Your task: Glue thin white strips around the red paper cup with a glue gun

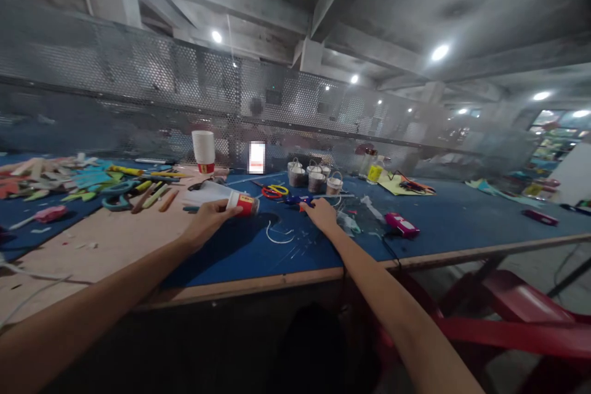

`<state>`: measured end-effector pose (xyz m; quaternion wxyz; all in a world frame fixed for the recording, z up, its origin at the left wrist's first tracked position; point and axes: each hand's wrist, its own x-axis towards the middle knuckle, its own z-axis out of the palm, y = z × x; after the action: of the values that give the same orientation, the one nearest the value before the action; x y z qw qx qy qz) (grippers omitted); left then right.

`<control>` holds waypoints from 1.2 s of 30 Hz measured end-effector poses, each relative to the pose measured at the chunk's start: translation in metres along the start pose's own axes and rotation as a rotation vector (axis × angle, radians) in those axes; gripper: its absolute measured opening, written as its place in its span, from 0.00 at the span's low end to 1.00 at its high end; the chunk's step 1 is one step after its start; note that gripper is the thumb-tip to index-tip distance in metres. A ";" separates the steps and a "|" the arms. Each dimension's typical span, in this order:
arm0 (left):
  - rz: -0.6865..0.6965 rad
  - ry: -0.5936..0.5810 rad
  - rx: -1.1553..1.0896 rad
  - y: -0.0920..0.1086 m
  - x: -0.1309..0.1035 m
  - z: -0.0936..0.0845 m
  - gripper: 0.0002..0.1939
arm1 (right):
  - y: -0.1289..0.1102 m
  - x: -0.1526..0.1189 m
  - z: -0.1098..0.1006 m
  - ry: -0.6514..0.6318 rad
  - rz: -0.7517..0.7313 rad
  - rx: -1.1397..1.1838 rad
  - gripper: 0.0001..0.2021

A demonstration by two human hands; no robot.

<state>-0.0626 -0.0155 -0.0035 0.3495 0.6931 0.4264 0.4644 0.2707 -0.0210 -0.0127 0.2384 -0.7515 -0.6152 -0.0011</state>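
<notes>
A red and white paper cup (243,203) lies tipped on its side just above the blue tabletop, with my left hand (215,215) closed around it. My right hand (322,214) grips a blue glue gun (298,200) whose nozzle points left toward the cup. Curved white string (279,239) rests on the table between my hands. Behind the glue gun are scissors with red and yellow handles (276,191). Several small bucket-like cups with handles (316,180) stand just beyond my right hand.
A stack of paper cups (204,149) rises at the back left. Coloured scraps (92,180), pens and teal-handled scissors (117,196) cover the left side. To the right are a magenta device with a cord (401,225), bottles (375,171) and yellow paper (392,186). Red stools (521,301) stand below.
</notes>
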 end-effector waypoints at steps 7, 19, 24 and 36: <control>-0.007 0.045 0.071 -0.001 -0.007 0.002 0.21 | 0.000 0.002 0.000 -0.021 0.002 -0.046 0.23; -0.064 0.033 0.043 0.008 -0.013 0.003 0.26 | 0.002 0.003 0.003 -0.027 -0.030 -0.085 0.22; -0.057 0.031 0.051 0.013 -0.015 0.001 0.24 | 0.002 -0.001 0.000 0.006 -0.041 -0.092 0.20; -0.139 0.172 -0.111 0.030 0.004 -0.004 0.27 | -0.006 -0.003 -0.012 0.333 -0.166 0.027 0.10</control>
<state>-0.0579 -0.0234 0.0257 0.3808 0.5993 0.4753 0.5196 0.2682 -0.0279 -0.0011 0.3461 -0.6843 -0.6270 -0.1368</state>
